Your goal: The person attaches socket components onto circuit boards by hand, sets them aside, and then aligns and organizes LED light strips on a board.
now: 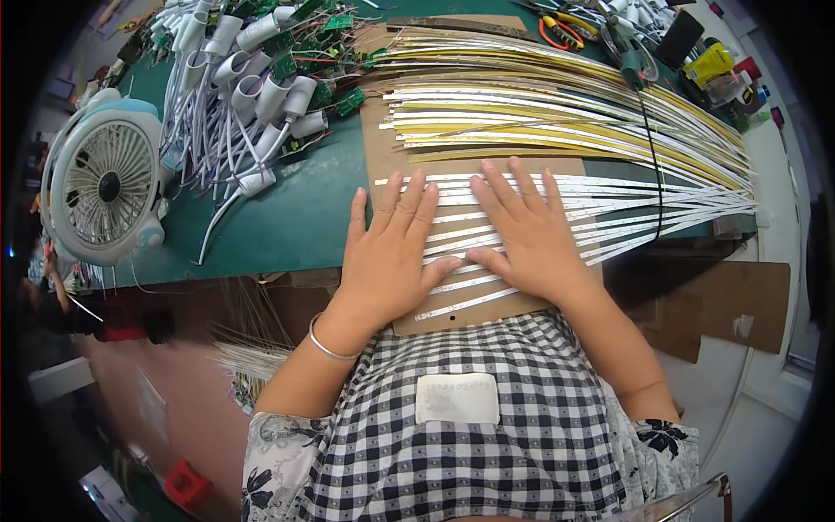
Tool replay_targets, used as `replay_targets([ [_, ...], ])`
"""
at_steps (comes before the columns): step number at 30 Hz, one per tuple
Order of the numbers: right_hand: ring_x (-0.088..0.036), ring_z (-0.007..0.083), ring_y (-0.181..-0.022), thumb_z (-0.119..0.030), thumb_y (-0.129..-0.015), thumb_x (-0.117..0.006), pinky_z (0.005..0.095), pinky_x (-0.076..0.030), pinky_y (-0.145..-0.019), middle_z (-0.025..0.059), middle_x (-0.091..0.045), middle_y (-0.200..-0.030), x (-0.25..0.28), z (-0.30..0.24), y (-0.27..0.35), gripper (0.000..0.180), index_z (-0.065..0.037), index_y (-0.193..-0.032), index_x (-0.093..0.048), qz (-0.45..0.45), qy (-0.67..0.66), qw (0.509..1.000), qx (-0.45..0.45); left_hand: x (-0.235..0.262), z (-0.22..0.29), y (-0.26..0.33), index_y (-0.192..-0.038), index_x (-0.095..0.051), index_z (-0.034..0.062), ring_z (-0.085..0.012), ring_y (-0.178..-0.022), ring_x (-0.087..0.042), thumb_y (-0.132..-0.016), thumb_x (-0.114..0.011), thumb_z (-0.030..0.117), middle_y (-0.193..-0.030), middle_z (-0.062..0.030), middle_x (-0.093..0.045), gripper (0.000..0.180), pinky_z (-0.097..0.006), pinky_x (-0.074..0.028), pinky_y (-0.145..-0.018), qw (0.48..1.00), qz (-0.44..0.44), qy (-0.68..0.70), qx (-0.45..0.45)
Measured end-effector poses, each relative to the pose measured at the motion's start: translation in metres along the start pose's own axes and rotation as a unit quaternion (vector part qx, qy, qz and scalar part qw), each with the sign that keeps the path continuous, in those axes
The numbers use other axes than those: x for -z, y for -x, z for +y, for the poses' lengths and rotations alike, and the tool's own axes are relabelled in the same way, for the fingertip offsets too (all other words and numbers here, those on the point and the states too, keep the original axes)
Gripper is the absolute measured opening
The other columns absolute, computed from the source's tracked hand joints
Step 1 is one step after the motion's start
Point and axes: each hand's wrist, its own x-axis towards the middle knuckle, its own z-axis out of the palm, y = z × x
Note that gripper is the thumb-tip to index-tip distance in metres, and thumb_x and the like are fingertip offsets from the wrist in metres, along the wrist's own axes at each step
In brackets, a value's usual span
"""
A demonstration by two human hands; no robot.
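Note:
My left hand (390,248) lies flat with fingers spread over the left ends of several narrow white strips, which look like LED strips (622,185). Beside it, my right hand (527,228) rests palm down on the same strips, fingers also apart. The two thumbs almost meet. Under the strips is a brown board (379,157) that reaches over the table's front edge. The strips fan out at the left and draw together towards the right. Beyond my fingertips lies a thick bunch of white and yellow strips (531,104).
White cylindrical housings (300,96) with cables and green circuit boards (350,101) pile up at the back left. A fan (109,185) stands at the left. Pliers (561,33) and other tools lie at the back right. A black cable (654,157) crosses the strips on the green table (278,222).

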Motion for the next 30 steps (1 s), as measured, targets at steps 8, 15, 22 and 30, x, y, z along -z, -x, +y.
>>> replay_targets([
  [8,-0.022,0.0305,-0.142,-0.056,-0.085,-0.055,0.0558,-0.014,-0.114,0.0074,-0.03,-0.153,-0.005,0.004,0.0,0.077,-0.013,-0.146,-0.034,0.01,0.019,1.0,-0.004,0.008,0.018,-0.01,-0.142,-0.037,0.0009,-0.0338,-0.141,-0.024,-0.088,-0.053,0.051,-0.15,-0.0188,-0.03,0.075,-0.051,-0.014,-0.115,1.0,0.022,0.012,0.0],
  [15,-0.024,0.0312,-0.142,-0.045,-0.084,-0.057,0.0545,-0.016,-0.114,0.0106,-0.028,-0.153,0.0,-0.007,0.013,0.078,-0.009,-0.147,-0.029,-0.021,0.004,1.0,0.004,-0.012,0.019,-0.015,-0.142,-0.038,0.002,-0.0302,-0.141,-0.026,-0.087,-0.052,0.055,-0.15,-0.017,-0.032,0.078,-0.046,-0.015,-0.116,0.999,0.027,0.018,-0.039],
  [22,-0.025,0.0337,-0.141,-0.029,-0.084,-0.063,0.0473,-0.021,-0.114,0.0168,-0.03,-0.151,0.026,0.026,0.016,0.067,-0.008,-0.143,-0.038,-0.028,-0.227,0.971,0.066,0.003,0.025,-0.014,-0.143,-0.032,-0.0024,-0.0347,-0.142,-0.023,-0.087,-0.05,0.056,-0.151,-0.0209,-0.028,0.083,-0.048,-0.015,-0.115,0.998,-0.047,0.018,-0.046],
  [30,-0.057,0.0288,-0.096,-0.001,-0.077,-0.063,0.0405,-0.047,-0.085,0.0104,-0.062,-0.101,0.04,0.15,-0.003,0.025,-0.005,-0.101,-0.065,0.102,-0.03,0.994,-0.019,0.011,0.031,-0.015,-0.142,-0.032,-0.0028,-0.0356,-0.142,-0.021,-0.085,-0.055,0.055,-0.151,-0.0211,-0.027,0.084,-0.048,-0.015,-0.115,0.995,-0.084,0.035,-0.041],
])
